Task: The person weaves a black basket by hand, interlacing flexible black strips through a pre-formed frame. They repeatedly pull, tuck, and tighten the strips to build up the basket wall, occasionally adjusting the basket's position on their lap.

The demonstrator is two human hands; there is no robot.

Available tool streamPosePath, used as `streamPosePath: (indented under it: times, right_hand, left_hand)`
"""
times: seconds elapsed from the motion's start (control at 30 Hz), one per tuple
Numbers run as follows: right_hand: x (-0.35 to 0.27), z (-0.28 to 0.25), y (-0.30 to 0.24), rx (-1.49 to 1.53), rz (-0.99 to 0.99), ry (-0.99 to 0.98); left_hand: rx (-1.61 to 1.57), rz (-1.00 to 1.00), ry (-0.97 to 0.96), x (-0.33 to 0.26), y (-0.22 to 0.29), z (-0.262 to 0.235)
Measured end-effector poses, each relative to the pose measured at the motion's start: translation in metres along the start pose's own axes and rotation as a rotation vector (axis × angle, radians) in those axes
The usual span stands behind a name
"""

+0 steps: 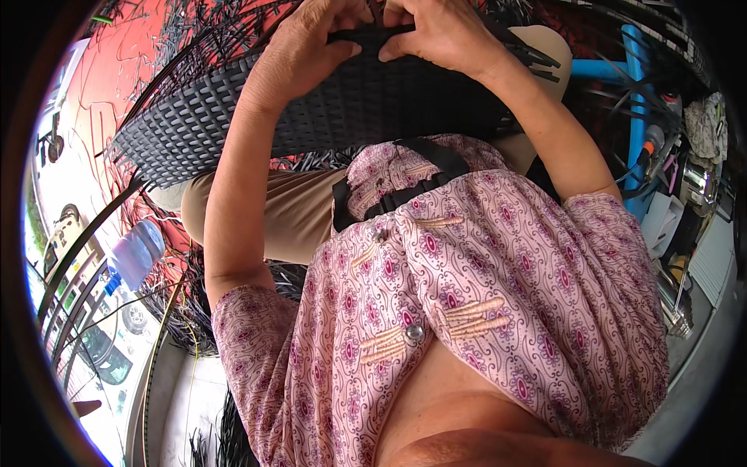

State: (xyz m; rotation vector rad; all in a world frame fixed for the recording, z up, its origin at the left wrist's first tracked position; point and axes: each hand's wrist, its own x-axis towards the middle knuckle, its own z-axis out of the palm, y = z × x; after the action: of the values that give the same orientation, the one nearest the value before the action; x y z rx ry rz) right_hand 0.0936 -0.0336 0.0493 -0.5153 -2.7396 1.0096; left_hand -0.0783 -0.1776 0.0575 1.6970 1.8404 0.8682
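Note:
A dark grey woven wicker piece (202,117), made of flat plastic-looking strips, lies across my lap. My left hand (319,39) grips its far edge, the thumb bent over the rim. Close beside it, my right hand (440,35) closes on the same edge, its thumb pointing toward the left thumb. Both hands' fingertips are partly cut off by the top of the picture, so any single strip between them cannot be made out. Loose strip ends (537,62) stick out to the right of my right hand.
Loose black strips (194,39) litter the red floor (93,86) at the far left. A clear plastic bottle with a blue cap (136,253) lies at the left. To the right stand a blue frame (634,117), an orange-and-grey tool (652,144) and a metal flask (677,307).

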Motion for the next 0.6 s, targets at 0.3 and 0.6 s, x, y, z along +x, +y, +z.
streamPosePath:
  times: [0.3,0.6]
  right_hand:
    - [-0.013,0.011,0.004,-0.147,-0.187,0.100]
    - [-0.058,-0.030,0.035,-0.163,-0.029,0.121]
  left_hand:
    - [0.164,0.149,0.076,-0.015,-0.018,0.015]
    - [0.089,0.214,0.271,-0.010,-0.006,0.033]
